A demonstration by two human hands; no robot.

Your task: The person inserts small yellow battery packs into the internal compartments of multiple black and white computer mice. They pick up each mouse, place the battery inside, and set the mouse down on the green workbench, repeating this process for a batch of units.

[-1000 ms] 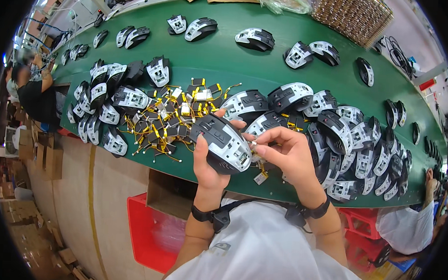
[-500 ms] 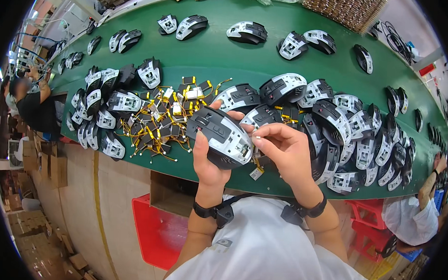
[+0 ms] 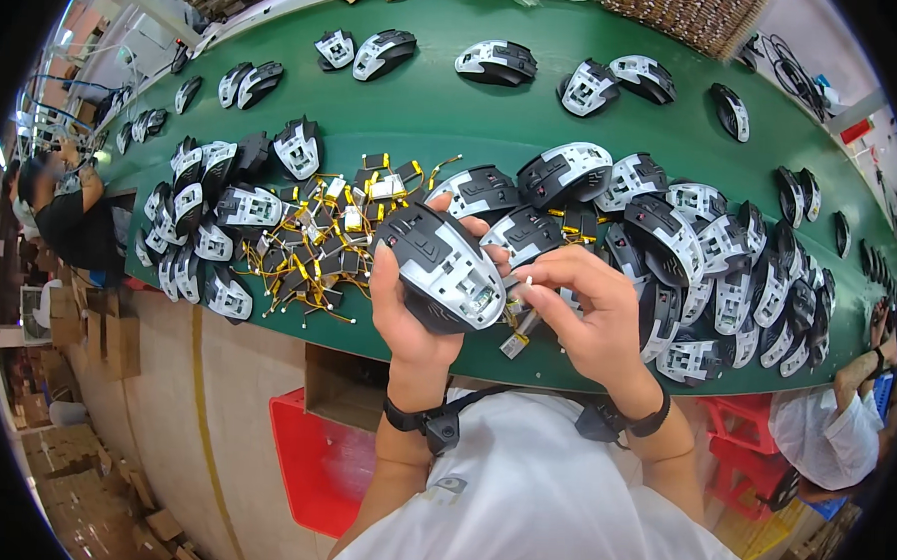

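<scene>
My left hand [image 3: 406, 330] is closed around a black-and-white computer mouse shell [image 3: 441, 263], its white face with cut-outs turned up. Just right of the shell, my right hand [image 3: 602, 317] pinches a tiny white connector [image 3: 529, 281] between thumb and fingertips. Below the fingers a small silver battery pack [image 3: 514, 345] hangs or lies at the table edge; whether its lead runs to the connector is hard to see. Left of the held mouse lies a heap of battery packs [image 3: 351, 219] with yellow tape and thin wires. More mouse shells [image 3: 730, 254] are piled to the right.
Another cluster of mouse shells [image 3: 187, 204] sits at the left of the green table [image 3: 426, 109], with several spread along the back. A red bin [image 3: 310, 469] and a cardboard box [image 3: 341, 393] stand below the front edge. Other people work at both sides.
The mouse in my left hand has turned a little, showing more of its white face. My right hand has drawn slightly right, away from the shell, with the connector still pinched.
</scene>
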